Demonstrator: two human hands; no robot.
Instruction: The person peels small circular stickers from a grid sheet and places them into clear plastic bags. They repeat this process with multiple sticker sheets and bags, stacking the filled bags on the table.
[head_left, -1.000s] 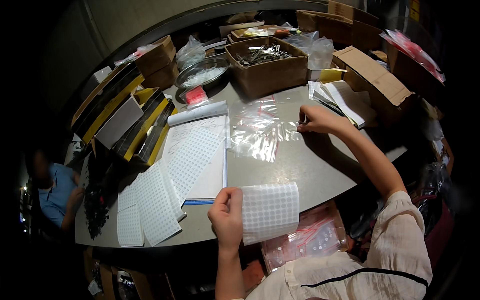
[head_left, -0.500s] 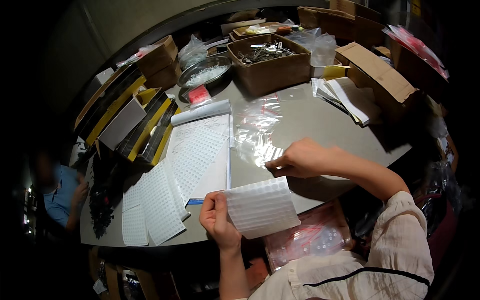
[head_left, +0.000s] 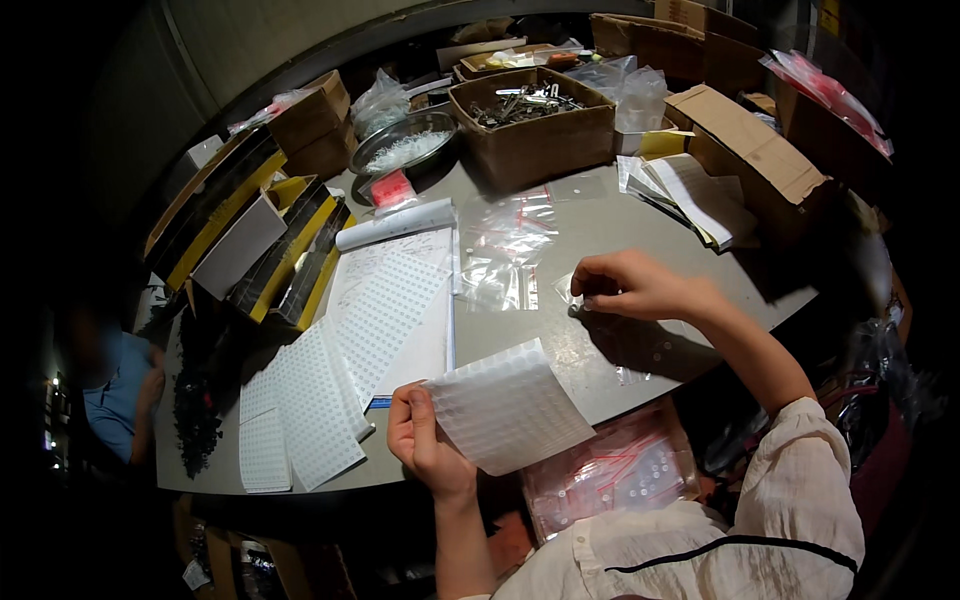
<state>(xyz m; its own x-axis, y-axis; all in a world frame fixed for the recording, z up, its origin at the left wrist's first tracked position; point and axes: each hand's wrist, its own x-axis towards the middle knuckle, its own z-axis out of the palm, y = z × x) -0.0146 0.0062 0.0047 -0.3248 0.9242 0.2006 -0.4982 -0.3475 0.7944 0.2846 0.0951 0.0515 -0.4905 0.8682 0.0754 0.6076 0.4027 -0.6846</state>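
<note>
My left hand grips the left edge of a whitish sheet of round stickers, tilted above the table's front edge. My right hand is over the table to the right, thumb and fingers pinched together. A corner of a small clear plastic bag shows at its fingertips; the rest is hidden by the hand or lost in shadow. Left of that hand lie several clear zip bags with red lines. A tray below the table edge holds more such bags, with small round stickers on them.
Printed label sheets cover part of a notepad. Behind stand a bowl of small clear pieces, a cardboard box of metal parts and black-and-yellow boxes. Papers lie at the right. Another person is at far left.
My right hand has moved right and up, away from the row of zip bags, with a bag corner at its fingertips. The sticker sheet in my left hand has tilted and turned.
</note>
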